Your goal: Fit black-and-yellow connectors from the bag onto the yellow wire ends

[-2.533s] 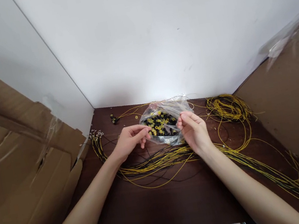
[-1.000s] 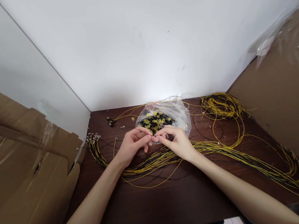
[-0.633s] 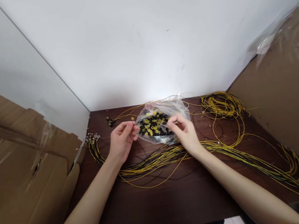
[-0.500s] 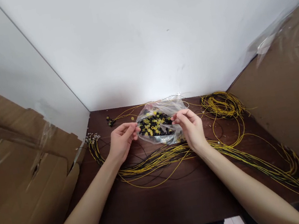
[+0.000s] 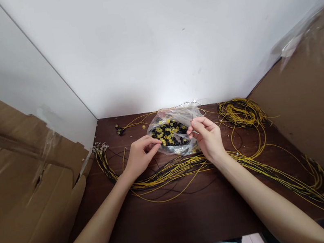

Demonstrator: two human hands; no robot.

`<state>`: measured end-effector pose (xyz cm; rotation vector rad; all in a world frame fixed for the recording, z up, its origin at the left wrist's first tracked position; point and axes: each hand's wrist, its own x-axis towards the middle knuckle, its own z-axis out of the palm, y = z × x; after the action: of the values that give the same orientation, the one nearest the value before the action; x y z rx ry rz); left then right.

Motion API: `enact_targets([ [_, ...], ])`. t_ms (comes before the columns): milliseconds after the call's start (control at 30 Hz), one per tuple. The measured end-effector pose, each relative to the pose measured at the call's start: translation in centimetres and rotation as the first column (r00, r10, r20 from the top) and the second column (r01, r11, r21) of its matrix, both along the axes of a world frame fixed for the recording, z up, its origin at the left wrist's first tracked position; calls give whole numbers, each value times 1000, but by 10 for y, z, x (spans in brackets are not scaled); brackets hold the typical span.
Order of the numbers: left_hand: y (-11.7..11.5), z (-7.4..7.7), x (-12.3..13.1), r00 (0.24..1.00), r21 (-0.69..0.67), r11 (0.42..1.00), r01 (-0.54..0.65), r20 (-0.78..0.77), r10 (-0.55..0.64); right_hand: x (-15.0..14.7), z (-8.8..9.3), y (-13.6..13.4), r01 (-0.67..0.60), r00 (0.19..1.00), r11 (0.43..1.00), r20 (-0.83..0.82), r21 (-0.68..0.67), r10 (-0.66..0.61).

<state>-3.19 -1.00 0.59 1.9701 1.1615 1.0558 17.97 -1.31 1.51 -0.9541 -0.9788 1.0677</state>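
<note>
A clear plastic bag (image 5: 190, 112) lies on the table with its mouth spread. Inside it are many small black and yellow plastic pieces (image 5: 168, 133). My left hand (image 5: 142, 153) is at the bag's left edge, thumb and forefinger pinched beside the yellow pieces. Whatever sits between those fingertips is too small to make out. Over the bag's right side, my right hand (image 5: 209, 136) has its thumb and forefinger pressed together. Something thin and dark seems to show by its fingers, but I cannot tell what it is.
A bundle of yellow and black wires (image 5: 170, 172) runs across the table (image 5: 173, 223) below my hands. Coiled wires (image 5: 239, 112) lie at the back right. White wire ends (image 5: 99, 147) are at the left. Cardboard (image 5: 20, 182) stands on both sides, a white wall (image 5: 150, 49) behind.
My left hand has shifted right and slightly toward me, its fingertips now over the bag's left edge. A yellow wire shows left of it. My right hand has barely moved.
</note>
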Motion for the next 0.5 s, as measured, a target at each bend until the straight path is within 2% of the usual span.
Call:
enact_targets([
  [100,2,-2,0,996,-26,1000,-17,90,19,-1,-3,-1,-28,976,998,217,54,16],
  [167,3,-2,0,990,-55,998,-17,139,24,1,-5,-3,-44,910,996,415,80,6],
  [300,3,-1,0,994,-86,996,-3,108,12,4,-9,-4,-83,632,983,771,161,-73],
  [400,2,0,0,998,-90,995,30,66,-24,3,-13,-4,-149,486,971,869,187,-93],
  [500,1,0,1,998,-75,995,63,17,-62,2,-18,-3,-196,420,962,903,190,-93],
])
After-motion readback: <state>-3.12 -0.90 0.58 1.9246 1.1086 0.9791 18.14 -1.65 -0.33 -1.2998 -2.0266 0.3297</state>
